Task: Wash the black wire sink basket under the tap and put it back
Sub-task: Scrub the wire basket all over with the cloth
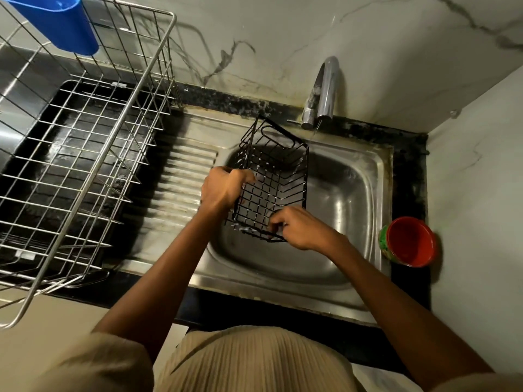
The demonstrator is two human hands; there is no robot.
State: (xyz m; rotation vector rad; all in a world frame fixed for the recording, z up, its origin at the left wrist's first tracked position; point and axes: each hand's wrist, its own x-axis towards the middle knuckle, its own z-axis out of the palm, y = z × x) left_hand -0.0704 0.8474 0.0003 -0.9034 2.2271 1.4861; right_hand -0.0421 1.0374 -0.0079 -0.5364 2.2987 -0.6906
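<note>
The black wire sink basket [273, 176] hangs tilted over the steel sink bowl [348, 193], its far end raised toward the chrome tap [324, 91]. A thin stream of water runs from the spout and strikes the basket's far right corner. My left hand [223, 188] grips the basket's left rim. My right hand [300, 229] pinches the wires at its near edge, fingers curled round them.
A large steel wire dish rack [85, 154] stands on the left over a black tray, with a blue cup [56, 22] hooked on its back. The ribbed drainboard [181, 182] lies between rack and bowl. A red-and-green cup [409, 240] sits on the right counter.
</note>
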